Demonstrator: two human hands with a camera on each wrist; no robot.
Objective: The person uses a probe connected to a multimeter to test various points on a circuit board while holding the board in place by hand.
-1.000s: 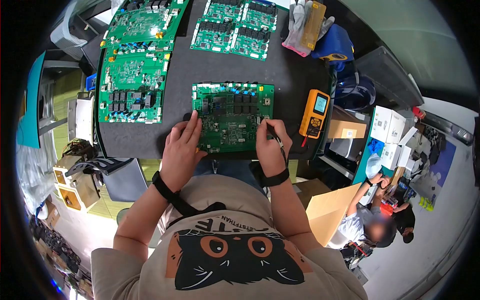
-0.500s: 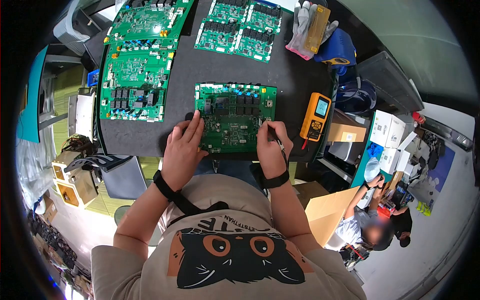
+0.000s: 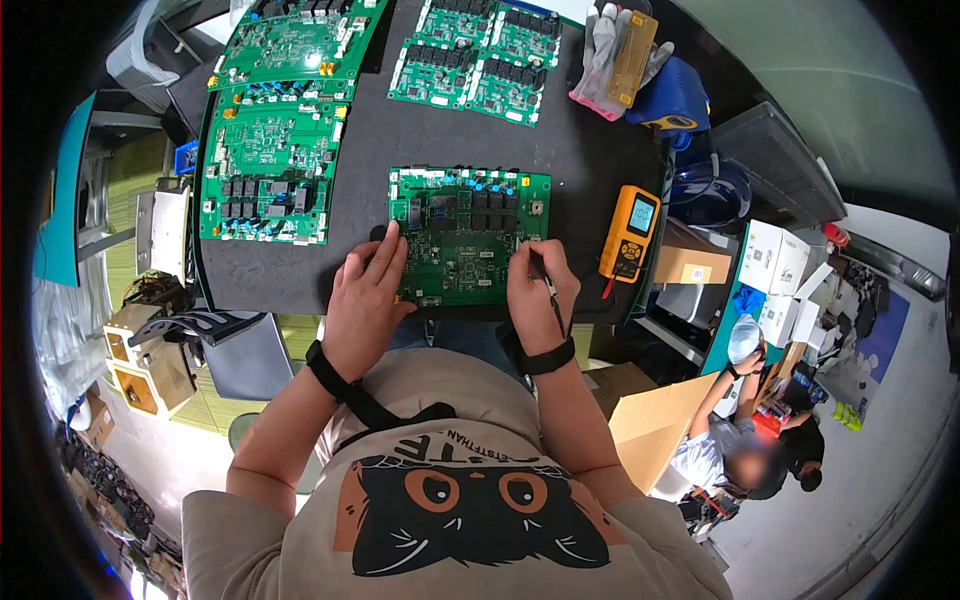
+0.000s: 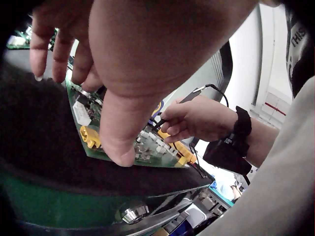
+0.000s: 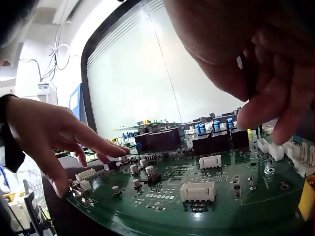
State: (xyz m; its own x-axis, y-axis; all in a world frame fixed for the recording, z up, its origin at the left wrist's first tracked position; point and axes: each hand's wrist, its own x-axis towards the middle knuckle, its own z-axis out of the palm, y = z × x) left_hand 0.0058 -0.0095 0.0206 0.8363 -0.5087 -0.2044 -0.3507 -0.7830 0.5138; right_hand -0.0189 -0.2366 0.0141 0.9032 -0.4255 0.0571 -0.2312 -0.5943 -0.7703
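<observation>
A green circuit board (image 3: 465, 262) lies flat on the dark mat near its front edge. The left hand (image 3: 368, 300) rests at the board's left edge, fingers extended, thumb on the lower left corner. Between thumb and fingers, the right hand (image 3: 542, 290) pinches a thin dark pen-like tool (image 3: 550, 283) over the board's right side. In the left wrist view the tool (image 4: 189, 97) has a cable at its rear end. White connectors (image 5: 198, 191) and black blocks stand on the board in the right wrist view; the tool's tip is hidden there.
An orange meter (image 3: 629, 233) with a lit display lies right of the board. More green boards (image 3: 268, 170) cover the mat's left side, and smaller ones (image 3: 475, 60) lie at the back. Gloves (image 3: 603, 50) and a blue tool (image 3: 672, 95) sit back right. Another person (image 3: 735, 450) is farther right.
The right hand with the tool has shifted slightly left over the board. The left hand stays at the board's left edge. The head view has also shifted a little.
</observation>
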